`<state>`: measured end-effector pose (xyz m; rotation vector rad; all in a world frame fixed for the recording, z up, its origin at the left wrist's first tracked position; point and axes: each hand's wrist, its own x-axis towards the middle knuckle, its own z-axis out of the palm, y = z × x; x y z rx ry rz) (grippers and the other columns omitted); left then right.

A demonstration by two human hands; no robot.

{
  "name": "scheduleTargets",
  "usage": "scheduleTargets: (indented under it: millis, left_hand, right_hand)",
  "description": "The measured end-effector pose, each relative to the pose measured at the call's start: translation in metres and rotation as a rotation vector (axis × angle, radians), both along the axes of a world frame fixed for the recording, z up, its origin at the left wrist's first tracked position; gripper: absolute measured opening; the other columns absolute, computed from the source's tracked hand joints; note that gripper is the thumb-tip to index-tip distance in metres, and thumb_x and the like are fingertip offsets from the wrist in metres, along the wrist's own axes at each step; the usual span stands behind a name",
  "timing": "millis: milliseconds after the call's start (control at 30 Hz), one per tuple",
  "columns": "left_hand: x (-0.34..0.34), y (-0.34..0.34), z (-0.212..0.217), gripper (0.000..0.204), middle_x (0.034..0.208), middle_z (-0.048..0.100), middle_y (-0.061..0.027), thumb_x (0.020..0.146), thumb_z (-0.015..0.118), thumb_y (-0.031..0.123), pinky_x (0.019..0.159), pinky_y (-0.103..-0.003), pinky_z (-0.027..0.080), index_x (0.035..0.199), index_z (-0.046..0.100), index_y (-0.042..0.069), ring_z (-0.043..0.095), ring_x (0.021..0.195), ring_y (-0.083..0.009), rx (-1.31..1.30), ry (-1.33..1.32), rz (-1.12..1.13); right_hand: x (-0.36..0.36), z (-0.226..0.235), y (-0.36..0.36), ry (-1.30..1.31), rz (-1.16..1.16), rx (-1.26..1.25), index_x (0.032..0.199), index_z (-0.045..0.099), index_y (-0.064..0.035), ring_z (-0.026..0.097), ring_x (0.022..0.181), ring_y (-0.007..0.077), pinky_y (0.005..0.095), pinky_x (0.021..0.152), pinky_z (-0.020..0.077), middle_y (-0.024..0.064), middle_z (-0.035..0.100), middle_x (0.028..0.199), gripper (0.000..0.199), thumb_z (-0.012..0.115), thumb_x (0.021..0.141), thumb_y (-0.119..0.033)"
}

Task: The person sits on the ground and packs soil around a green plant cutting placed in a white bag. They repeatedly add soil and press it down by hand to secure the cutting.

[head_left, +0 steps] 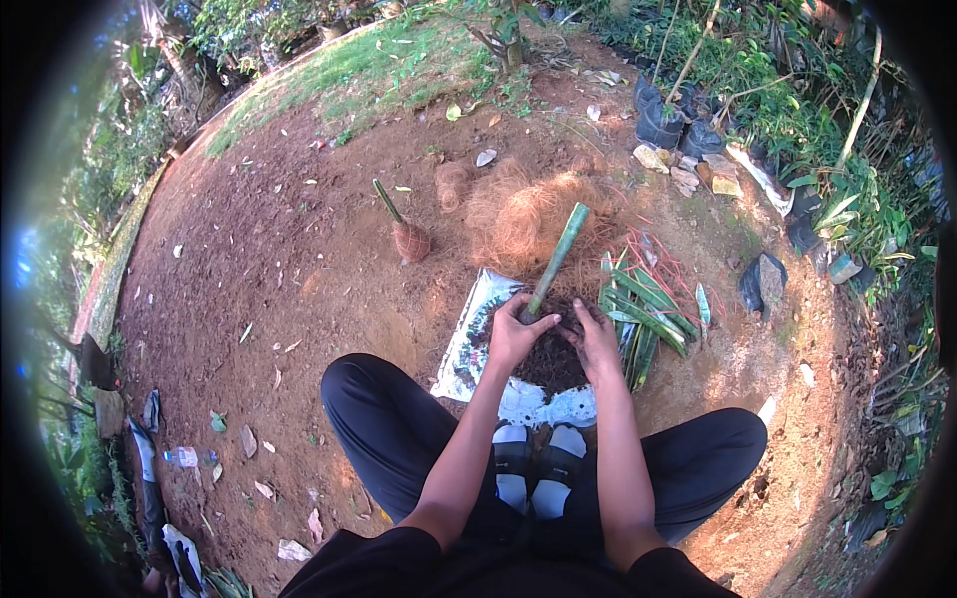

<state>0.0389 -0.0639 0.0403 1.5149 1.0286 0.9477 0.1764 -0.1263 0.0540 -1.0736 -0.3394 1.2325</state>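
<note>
In front of my feet, my left hand (511,327) is closed around the soil-covered base of a thick green snake plant cutting (560,254), which leans up and to the right. My right hand (596,344) curls against dark soil at the other side of that base, its fingertips partly hidden. Below both hands, loose dark soil (550,367) lies on a flattened white sack (461,361). Just right of my right hand is a pile of cut snake plant leaves (648,311).
Beyond the sack sits a heap of brown coconut fibre (528,214). A fibre-wrapped ball with a green stem (410,239) stands to its left. Black plant bags (660,122) and stones (686,174) line the right side. A plastic bottle (184,456) lies far left.
</note>
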Motion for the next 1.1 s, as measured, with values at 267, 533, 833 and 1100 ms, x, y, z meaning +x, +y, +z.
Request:
scheduleTargets:
  millis: [267,533,833,1100]
  left_hand:
    - [0.002,0.004,-0.015,0.026,0.092,0.067,-0.0048,0.075,0.078,0.005,0.080,-0.027,0.050,0.095,0.060,0.001,0.062,0.087,-0.0118,0.067,-0.113,-0.011]
    - [-0.005,0.001,0.001,0.026,0.077,0.067,-0.0104,0.069,0.078,0.011,0.070,-0.033,0.050,0.088,0.063,0.003,0.064,0.071,-0.0185,0.237,0.058,0.063]
    - [-0.019,0.000,0.014,0.032,0.080,0.065,-0.0194,0.070,0.076,0.020,0.069,-0.043,0.050,0.095,0.062,0.005,0.064,0.079,-0.0378,0.316,0.354,-0.005]
    - [-0.022,-0.001,0.010,0.031,0.072,0.063,-0.0181,0.070,0.076,0.023,0.065,-0.044,0.049,0.093,0.062,0.007,0.063,0.074,-0.0373,0.382,0.310,0.038]
  right_hand:
    - [0.001,-0.008,0.002,0.005,0.021,0.035,0.117,0.058,0.0004,0.062,0.099,0.0177,0.0316,0.084,0.0529,0.0097,0.063,0.110,0.029,0.057,0.094,-0.018]
    - [-0.002,-0.009,0.001,-0.095,0.078,-0.050,0.126,0.049,0.0077,0.056,0.108,0.0220,0.0334,0.086,0.0539,0.0159,0.054,0.124,0.043,0.058,0.094,-0.019]
    - [-0.011,-0.014,0.000,-0.211,0.083,-0.045,0.112,0.059,0.0007,0.063,0.089,0.0160,0.0315,0.078,0.0545,0.0072,0.063,0.102,0.027,0.058,0.094,-0.019]
    - [-0.010,-0.014,0.001,-0.275,0.110,-0.067,0.116,0.057,0.0027,0.060,0.096,0.0179,0.0313,0.077,0.0552,0.0109,0.059,0.110,0.031,0.059,0.093,-0.018]
